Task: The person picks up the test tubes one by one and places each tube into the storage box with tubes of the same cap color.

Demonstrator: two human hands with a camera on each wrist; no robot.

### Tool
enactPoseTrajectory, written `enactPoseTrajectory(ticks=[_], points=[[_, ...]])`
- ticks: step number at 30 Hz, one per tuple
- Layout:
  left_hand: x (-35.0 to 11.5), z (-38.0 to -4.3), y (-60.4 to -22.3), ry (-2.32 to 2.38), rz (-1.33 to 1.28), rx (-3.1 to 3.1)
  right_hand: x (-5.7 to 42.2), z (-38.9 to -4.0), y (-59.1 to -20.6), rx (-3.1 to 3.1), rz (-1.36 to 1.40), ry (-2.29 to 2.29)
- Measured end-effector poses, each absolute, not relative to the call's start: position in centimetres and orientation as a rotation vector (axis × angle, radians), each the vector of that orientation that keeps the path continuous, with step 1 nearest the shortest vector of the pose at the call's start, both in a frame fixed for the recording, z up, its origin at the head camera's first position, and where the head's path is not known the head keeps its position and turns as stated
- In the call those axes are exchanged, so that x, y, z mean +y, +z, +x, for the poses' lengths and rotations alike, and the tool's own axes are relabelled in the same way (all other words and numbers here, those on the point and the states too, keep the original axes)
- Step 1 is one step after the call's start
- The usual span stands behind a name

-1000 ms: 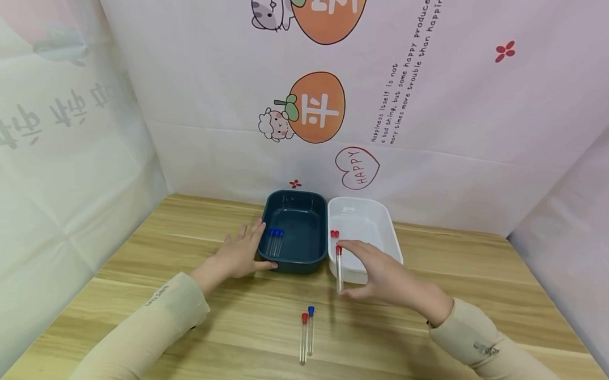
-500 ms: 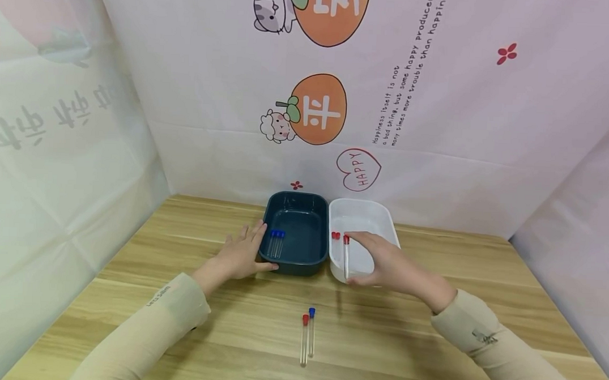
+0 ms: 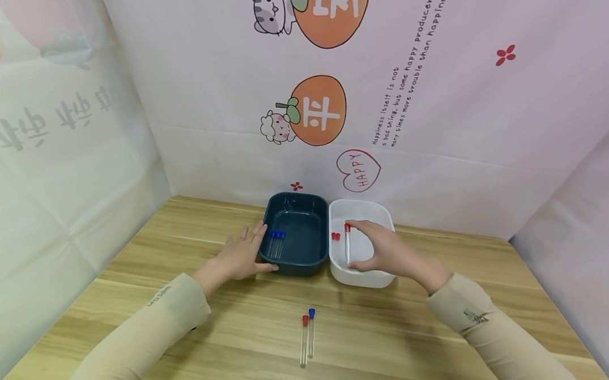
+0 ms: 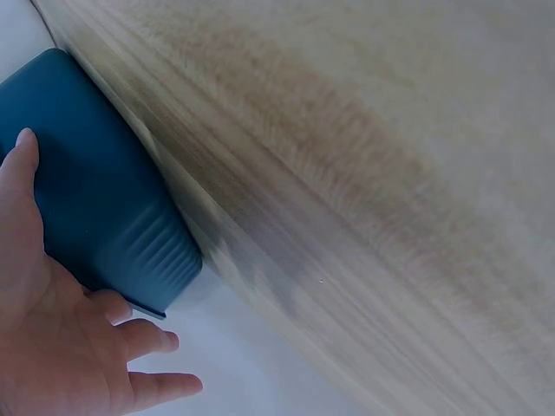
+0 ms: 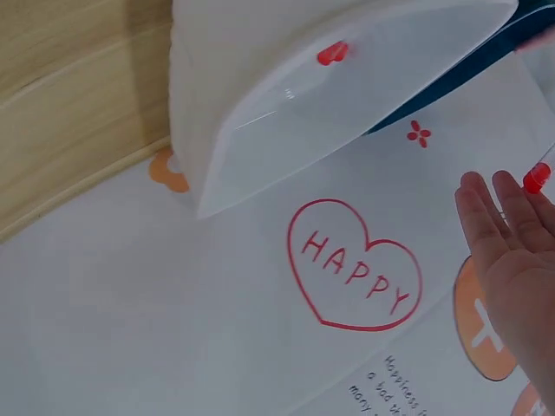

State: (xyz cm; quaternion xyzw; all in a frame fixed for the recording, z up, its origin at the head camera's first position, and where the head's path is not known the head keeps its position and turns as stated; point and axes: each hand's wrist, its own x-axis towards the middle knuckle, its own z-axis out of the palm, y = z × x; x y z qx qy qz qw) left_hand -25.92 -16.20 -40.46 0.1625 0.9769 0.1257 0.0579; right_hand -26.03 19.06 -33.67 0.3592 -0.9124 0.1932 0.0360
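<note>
My right hand (image 3: 391, 251) pinches a red-capped test tube (image 3: 347, 246) lengthwise, fingers at the cap and thumb at the far end. It is above the white bin (image 3: 360, 278). In the right wrist view, only the red cap (image 5: 537, 178) and a bit of tube show beside the fingers of that hand (image 5: 520, 251). Two red caps (image 3: 335, 236) show inside this bin. My left hand (image 3: 240, 255) rests on the near left corner of the dark teal bin (image 3: 301, 263), fingers spread. Three blue-capped tubes (image 3: 276, 245) lie in that bin.
On the wooden table (image 3: 216, 333), in front of the bins, a red-capped tube (image 3: 304, 343) and a blue-capped tube (image 3: 311, 335) lie side by side. The two bins stand against each other, near a printed white cloth (image 3: 427, 189) at the back.
My right hand has carried the red-capped tube away from me, from the front rim of the white bin to over its inside. My left hand stays put on the teal bin.
</note>
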Motion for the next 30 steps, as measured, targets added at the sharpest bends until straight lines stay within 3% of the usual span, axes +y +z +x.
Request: enactPoseTrajectory(ticks=[14,30], points=[[-16.2,-26.0,-40.5,0.382,0.496,2.955,19.7,-29.0,-34.5,-2.921,1.034,0.729],[-16.1,-26.1,-40.7,0.388,0.492,2.957,19.8,-31.2,-36.0,-3.017,1.096,0.547]])
